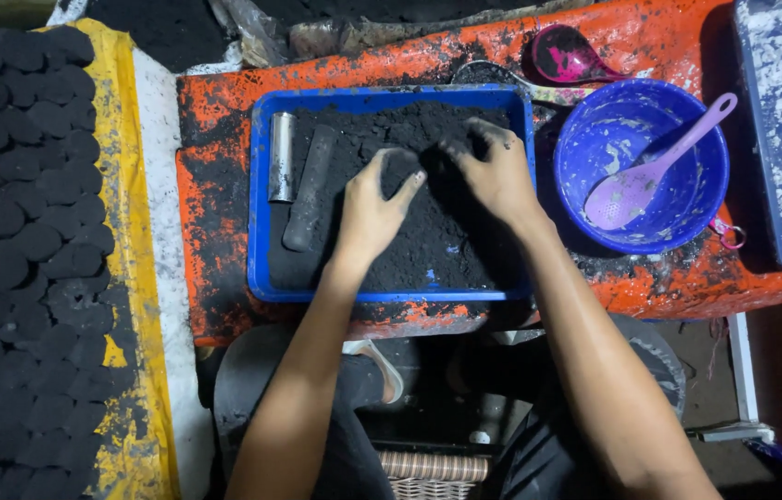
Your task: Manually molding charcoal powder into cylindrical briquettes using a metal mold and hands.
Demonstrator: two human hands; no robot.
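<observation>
Both forearms rise from the bottom of the frame toward its centre; left hand (pixel 372 206) and right hand (pixel 496 171) lie palm-down, fingers curled, blackened.

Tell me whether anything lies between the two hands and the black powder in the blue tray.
Nothing visible does. The left hand and right hand already rest on the black powder in the blue tray.

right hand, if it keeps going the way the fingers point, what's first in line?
The right hand points up-left, fingers already in the black powder. Going on, it would probably plough through more powder, then reach the far wall of the blue tray. Depth is hard to judge from above.
</observation>
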